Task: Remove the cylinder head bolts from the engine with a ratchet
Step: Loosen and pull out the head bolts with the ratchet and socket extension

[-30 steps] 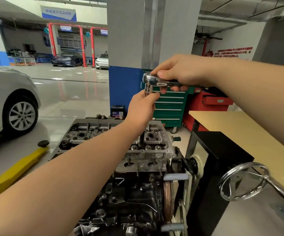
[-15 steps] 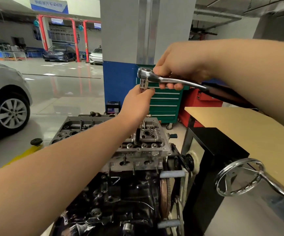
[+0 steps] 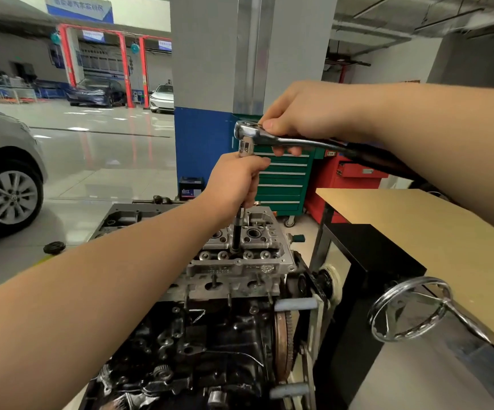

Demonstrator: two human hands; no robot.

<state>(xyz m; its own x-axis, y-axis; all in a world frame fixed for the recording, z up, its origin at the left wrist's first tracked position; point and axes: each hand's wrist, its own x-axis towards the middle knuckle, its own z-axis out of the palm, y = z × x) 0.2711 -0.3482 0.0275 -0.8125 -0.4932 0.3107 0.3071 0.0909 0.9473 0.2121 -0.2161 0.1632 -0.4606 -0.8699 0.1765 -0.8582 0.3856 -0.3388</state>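
Your two forearms are bare, with no sleeves. Your left hand (image 3: 233, 182) and right hand (image 3: 304, 113) wear no gloves.

Bright even light, glossy floor (image 3: 97, 149) glare, edges warped.

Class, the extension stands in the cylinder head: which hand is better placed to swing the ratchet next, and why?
The right hand: it already grips the ratchet near its head. The left hand holds the extension upright.

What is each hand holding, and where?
Right hand grips the ratchet just behind its head; left hand wraps the extension near its top.
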